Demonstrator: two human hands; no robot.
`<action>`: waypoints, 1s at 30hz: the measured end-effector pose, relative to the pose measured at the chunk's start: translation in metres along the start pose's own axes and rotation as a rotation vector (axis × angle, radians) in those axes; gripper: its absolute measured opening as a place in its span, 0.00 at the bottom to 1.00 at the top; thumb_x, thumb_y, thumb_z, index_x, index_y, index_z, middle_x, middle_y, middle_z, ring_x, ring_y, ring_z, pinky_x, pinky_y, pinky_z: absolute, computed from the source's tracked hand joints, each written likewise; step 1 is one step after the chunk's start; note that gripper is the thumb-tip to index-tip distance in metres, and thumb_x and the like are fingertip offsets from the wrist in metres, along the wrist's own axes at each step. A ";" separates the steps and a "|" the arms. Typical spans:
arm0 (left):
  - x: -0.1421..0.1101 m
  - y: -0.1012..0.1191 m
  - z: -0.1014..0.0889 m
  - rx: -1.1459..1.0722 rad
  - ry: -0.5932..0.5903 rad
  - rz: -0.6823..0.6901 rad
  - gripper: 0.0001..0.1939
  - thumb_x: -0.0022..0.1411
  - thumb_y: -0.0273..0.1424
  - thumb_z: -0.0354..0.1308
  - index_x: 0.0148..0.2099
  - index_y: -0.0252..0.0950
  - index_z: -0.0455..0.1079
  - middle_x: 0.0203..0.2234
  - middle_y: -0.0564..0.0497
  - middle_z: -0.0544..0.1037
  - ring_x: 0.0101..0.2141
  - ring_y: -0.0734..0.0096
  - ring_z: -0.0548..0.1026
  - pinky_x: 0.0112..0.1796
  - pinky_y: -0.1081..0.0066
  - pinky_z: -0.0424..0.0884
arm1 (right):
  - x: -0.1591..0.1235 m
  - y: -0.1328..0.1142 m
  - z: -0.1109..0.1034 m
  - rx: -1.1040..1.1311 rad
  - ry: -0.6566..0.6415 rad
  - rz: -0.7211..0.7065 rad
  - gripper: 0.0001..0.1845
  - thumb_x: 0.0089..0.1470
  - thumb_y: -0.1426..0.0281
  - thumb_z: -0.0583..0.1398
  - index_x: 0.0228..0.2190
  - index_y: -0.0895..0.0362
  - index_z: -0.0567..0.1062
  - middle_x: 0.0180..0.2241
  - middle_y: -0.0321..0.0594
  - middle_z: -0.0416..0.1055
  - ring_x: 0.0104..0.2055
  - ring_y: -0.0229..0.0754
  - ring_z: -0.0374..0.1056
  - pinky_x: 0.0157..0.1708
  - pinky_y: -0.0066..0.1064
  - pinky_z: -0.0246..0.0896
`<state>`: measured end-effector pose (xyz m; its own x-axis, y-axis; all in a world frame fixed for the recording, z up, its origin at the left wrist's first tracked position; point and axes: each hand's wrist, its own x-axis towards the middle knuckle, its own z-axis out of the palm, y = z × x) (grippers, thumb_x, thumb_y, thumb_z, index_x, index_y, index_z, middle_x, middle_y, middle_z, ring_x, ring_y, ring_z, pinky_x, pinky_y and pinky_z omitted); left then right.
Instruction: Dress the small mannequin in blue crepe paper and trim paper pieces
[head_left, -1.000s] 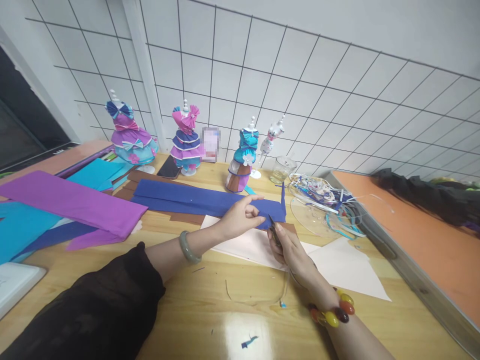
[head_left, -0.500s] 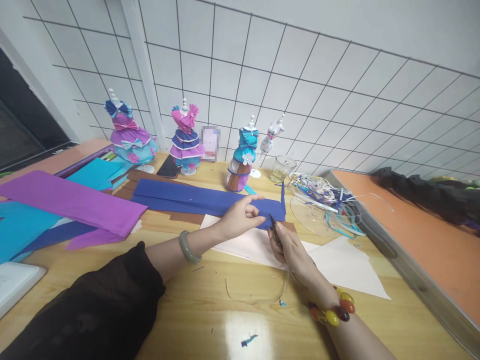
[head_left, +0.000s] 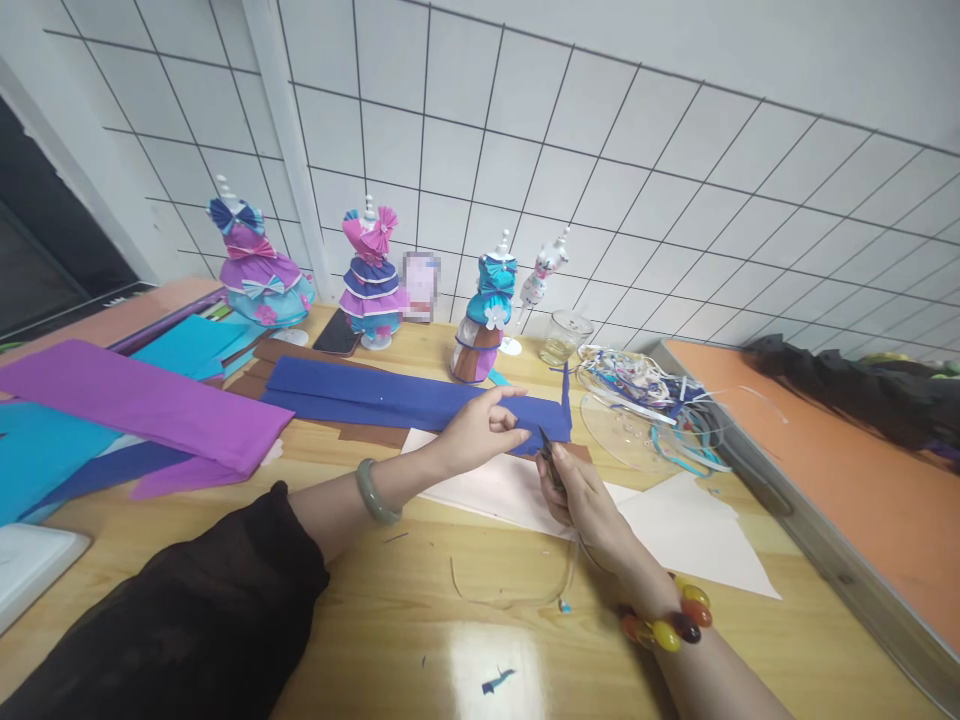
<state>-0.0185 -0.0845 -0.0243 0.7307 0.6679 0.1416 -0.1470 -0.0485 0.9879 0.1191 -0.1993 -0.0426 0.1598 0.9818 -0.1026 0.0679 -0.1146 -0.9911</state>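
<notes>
The left hand (head_left: 480, 432) pinches the near right end of the long dark-blue crepe paper strip (head_left: 390, 398) between thumb and fingertips. The right hand (head_left: 581, 500) is clenched around small dark-bladed scissors (head_left: 547, 455), whose tips point toward 11 o'clock and meet the strip's edge just beside the left fingertips.

The strip lies flat on the light wooden tabletop (head_left: 420, 620), long axis running from 9 o'clock to 3 o'clock; most of its length extends toward 9 o'clock from the grip. Its right end finishes in a thin upright sliver. The surface is matte, folded lengthwise, with a brown sheet beneath it.

The left hand is the nearer to the strip; the right approaches from 5 o'clock.

White paper sheets (head_left: 675, 530) lie under both hands. At 12 o'clock stands a small mannequin in a turquoise and brown paper dress (head_left: 484, 320).
</notes>
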 end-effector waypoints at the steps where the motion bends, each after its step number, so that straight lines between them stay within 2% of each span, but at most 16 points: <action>1: 0.000 0.001 0.000 0.000 0.000 0.000 0.29 0.51 0.29 0.60 0.55 0.32 0.59 0.21 0.60 0.64 0.23 0.82 0.64 0.27 0.77 0.59 | 0.000 0.000 0.000 -0.001 0.001 0.003 0.22 0.59 0.51 0.47 0.26 0.55 0.61 0.15 0.25 0.46 0.15 0.29 0.38 0.12 0.23 0.35; 14: 0.000 -0.004 0.001 0.009 -0.037 0.002 0.28 0.51 0.28 0.60 0.55 0.32 0.59 0.21 0.60 0.63 0.24 0.82 0.64 0.29 0.77 0.59 | 0.001 0.003 0.000 -0.006 0.001 -0.003 0.23 0.58 0.50 0.48 0.25 0.56 0.62 0.15 0.26 0.46 0.14 0.29 0.39 0.12 0.23 0.36; 30: 0.001 0.002 -0.004 0.026 -0.041 -0.016 0.29 0.51 0.27 0.60 0.56 0.33 0.59 0.22 0.60 0.63 0.22 0.83 0.62 0.26 0.77 0.57 | 0.001 0.003 -0.002 -0.063 -0.004 -0.013 0.22 0.59 0.52 0.48 0.24 0.55 0.60 0.16 0.26 0.47 0.15 0.29 0.40 0.13 0.23 0.35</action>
<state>-0.0206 -0.0811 -0.0226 0.7596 0.6378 0.1275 -0.1180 -0.0576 0.9913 0.1217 -0.1991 -0.0452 0.1544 0.9838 -0.0905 0.1314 -0.1113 -0.9851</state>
